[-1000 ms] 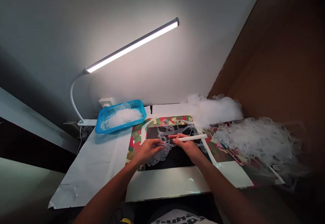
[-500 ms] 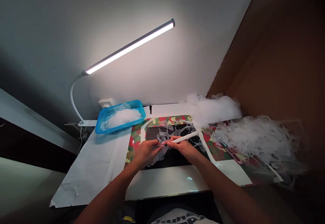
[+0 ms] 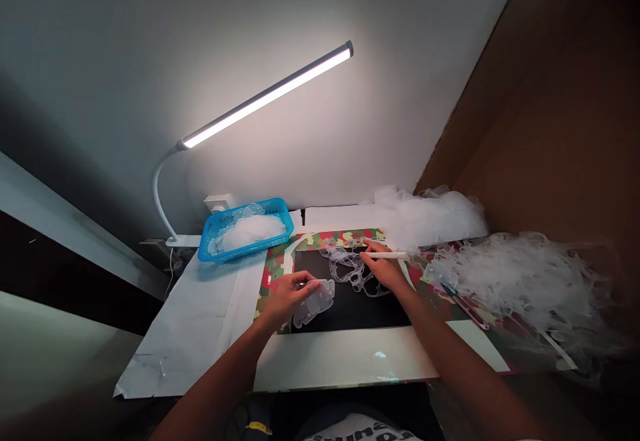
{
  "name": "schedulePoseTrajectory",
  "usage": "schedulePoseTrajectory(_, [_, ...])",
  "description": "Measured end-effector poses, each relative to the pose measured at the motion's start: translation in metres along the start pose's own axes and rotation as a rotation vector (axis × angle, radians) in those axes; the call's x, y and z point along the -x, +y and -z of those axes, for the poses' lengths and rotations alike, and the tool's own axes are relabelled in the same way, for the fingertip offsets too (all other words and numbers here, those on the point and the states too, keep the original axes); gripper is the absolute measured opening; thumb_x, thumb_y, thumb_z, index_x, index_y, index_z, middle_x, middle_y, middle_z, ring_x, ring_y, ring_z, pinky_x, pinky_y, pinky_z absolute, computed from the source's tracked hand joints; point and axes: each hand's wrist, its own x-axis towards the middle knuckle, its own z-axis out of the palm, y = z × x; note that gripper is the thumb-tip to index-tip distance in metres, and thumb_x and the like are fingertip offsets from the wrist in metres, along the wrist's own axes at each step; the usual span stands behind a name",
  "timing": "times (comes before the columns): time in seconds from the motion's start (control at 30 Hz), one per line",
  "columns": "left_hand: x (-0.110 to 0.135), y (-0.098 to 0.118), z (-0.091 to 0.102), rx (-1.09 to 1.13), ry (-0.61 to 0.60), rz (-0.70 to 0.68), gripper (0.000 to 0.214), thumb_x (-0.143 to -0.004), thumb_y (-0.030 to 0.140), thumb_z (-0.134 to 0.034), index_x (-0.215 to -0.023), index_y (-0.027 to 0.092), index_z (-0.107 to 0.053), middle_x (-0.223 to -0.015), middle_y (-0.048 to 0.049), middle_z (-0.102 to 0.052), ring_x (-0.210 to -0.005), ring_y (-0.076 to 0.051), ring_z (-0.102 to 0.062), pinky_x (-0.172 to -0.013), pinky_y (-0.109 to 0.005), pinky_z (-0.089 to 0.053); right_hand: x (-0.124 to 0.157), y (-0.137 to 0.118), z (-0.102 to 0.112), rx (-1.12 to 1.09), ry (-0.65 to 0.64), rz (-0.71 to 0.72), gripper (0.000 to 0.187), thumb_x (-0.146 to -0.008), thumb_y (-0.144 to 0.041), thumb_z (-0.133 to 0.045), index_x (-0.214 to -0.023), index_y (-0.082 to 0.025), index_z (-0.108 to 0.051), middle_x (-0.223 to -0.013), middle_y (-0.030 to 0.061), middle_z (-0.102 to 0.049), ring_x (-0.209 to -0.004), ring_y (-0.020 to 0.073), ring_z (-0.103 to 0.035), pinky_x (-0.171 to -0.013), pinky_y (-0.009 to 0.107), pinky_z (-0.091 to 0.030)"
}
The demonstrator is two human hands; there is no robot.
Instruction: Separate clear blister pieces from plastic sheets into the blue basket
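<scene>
Over the left part of a black mat (image 3: 345,318), my left hand (image 3: 289,298) pinches a sheer white cut-out piece (image 3: 316,302) with a wavy edge. My right hand (image 3: 383,266) is closed round a white pen-shaped tool (image 3: 393,255) that points to the right. Thin see-through strips (image 3: 350,271) lie tangled on the mat beside the right hand's fingers; whether the fingers grip them too, I cannot tell. The two hands are apart.
A blue basket (image 3: 210,254) of sheer white pieces stands at the back left under a lit lamp (image 3: 270,98). To the right lie a sheer white heap (image 3: 435,218), a pile of tangled strips (image 3: 525,281) and a pink-handled cutting tool (image 3: 467,309). Cardboard (image 3: 540,121) rises behind.
My hands, together before, have separated. The right hand moved away and to the right with the white tool, and the tangled strips now lie apart from the cut-out piece in my left hand.
</scene>
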Motion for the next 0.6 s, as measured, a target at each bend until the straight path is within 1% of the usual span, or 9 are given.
schedulePoseTrajectory(0.07, [-0.004, 0.002, 0.005, 0.037, 0.011, -0.012, 0.042, -0.081, 0.058, -0.059, -0.080, 0.016, -0.067, -0.075, -0.0015, -0.063, -0.061, -0.012, -0.052, -0.052, -0.021, -0.038, 0.004, -0.003, -0.010, -0.024, -0.109, 0.029, 0.020, -0.078, -0.030, -0.054, -0.060, -0.024, -0.046, -0.094, 0.0057, -0.066, -0.098, 0.0250, -0.059, -0.095, 0.041, -0.038])
schedulePoseTrajectory(0.13, [-0.013, 0.008, 0.021, 0.082, 0.063, -0.042, 0.042, -0.078, 0.058, -0.062, -0.080, 0.016, -0.066, -0.077, -0.0018, -0.063, -0.061, -0.011, -0.053, -0.053, -0.021, -0.039, 0.014, -0.009, -0.021, -0.033, -0.209, 0.072, 0.020, -0.079, -0.029, -0.054, -0.060, -0.023, -0.047, -0.099, 0.0063, -0.064, -0.099, 0.0253, -0.058, -0.094, 0.041, -0.039])
schedulePoseTrajectory(0.17, [-0.020, 0.013, 0.035, 0.101, 0.098, -0.050, 0.042, -0.076, 0.058, -0.064, -0.080, 0.015, -0.065, -0.075, -0.0015, -0.061, -0.059, -0.011, -0.052, -0.053, -0.021, -0.040, 0.021, -0.013, -0.026, -0.032, -0.248, 0.100, 0.020, -0.079, -0.029, -0.054, -0.061, -0.023, -0.048, -0.098, 0.0063, -0.064, -0.097, 0.0249, -0.058, -0.090, 0.040, -0.041])
schedulePoseTrajectory(0.23, [-0.038, 0.024, 0.071, 0.113, 0.177, -0.023, 0.043, -0.073, 0.058, -0.066, -0.080, 0.016, -0.063, -0.064, 0.0016, -0.054, -0.051, -0.009, -0.046, -0.047, -0.020, -0.036, 0.034, -0.021, -0.031, -0.028, -0.303, 0.146, 0.019, -0.081, -0.028, -0.053, -0.063, -0.023, -0.049, -0.089, 0.0049, -0.062, -0.084, 0.0225, -0.058, -0.078, 0.036, -0.044])
schedulePoseTrajectory(0.33, [-0.067, 0.037, 0.132, 0.087, 0.244, -0.039, 0.041, -0.068, 0.055, -0.071, -0.074, 0.016, -0.061, -0.054, 0.0048, -0.045, -0.044, -0.007, -0.038, -0.043, -0.019, -0.029, 0.047, -0.032, -0.021, -0.058, -0.309, 0.116, 0.018, -0.084, -0.029, -0.052, -0.067, -0.023, -0.052, -0.073, 0.0009, -0.057, -0.067, 0.0187, -0.054, -0.064, 0.031, -0.041])
schedulePoseTrajectory(0.4, [-0.085, 0.040, 0.165, 0.060, 0.245, -0.053, 0.040, -0.065, 0.052, -0.074, -0.075, 0.015, -0.064, -0.053, 0.0043, -0.046, -0.045, -0.008, -0.041, -0.042, -0.019, -0.028, 0.046, -0.035, 0.000, -0.125, -0.269, 0.038, 0.019, -0.085, -0.036, -0.054, -0.072, -0.023, -0.056, -0.073, 0.0004, -0.059, -0.066, 0.0181, -0.054, -0.062, 0.031, -0.041])
schedulePoseTrajectory(0.47, [-0.099, 0.038, 0.186, 0.019, 0.240, -0.072, 0.038, -0.061, 0.047, -0.078, -0.077, 0.014, -0.068, -0.055, 0.0029, -0.050, -0.047, -0.008, -0.042, -0.043, -0.020, -0.029, 0.039, -0.033, 0.038, -0.209, -0.174, -0.035, 0.022, -0.084, -0.045, -0.058, -0.077, -0.024, -0.061, -0.080, 0.0017, -0.063, -0.067, 0.0180, -0.055, -0.062, 0.031, -0.042])
schedulePoseTrajectory(0.53, [-0.107, 0.032, 0.197, -0.022, 0.241, -0.096, 0.035, -0.060, 0.043, -0.079, -0.079, 0.014, -0.070, -0.056, 0.0020, -0.053, -0.049, -0.009, -0.042, -0.044, -0.020, -0.029, 0.030, -0.025, 0.090, -0.262, 0.022, -0.065, 0.028, -0.078, -0.052, -0.064, -0.075, -0.024, -0.063, -0.091, 0.0052, -0.067, -0.069, 0.0186, -0.057, -0.064, 0.034, -0.043])
schedulePoseTrajectory(0.6, [-0.111, 0.024, 0.201, -0.055, 0.248, -0.119, 0.033, -0.062, 0.042, -0.077, -0.080, 0.015, -0.071, -0.056, 0.0015, -0.053, -0.050, -0.009, -0.042, -0.046, -0.020, -0.030, 0.020, -0.009, 0.150, -0.222, 0.241, -0.060, 0.031, -0.072, -0.055, -0.071, -0.071, -0.024, -0.066, -0.095, 0.0103, -0.068, -0.074, 0.0204, -0.060, -0.066, 0.037, -0.042])
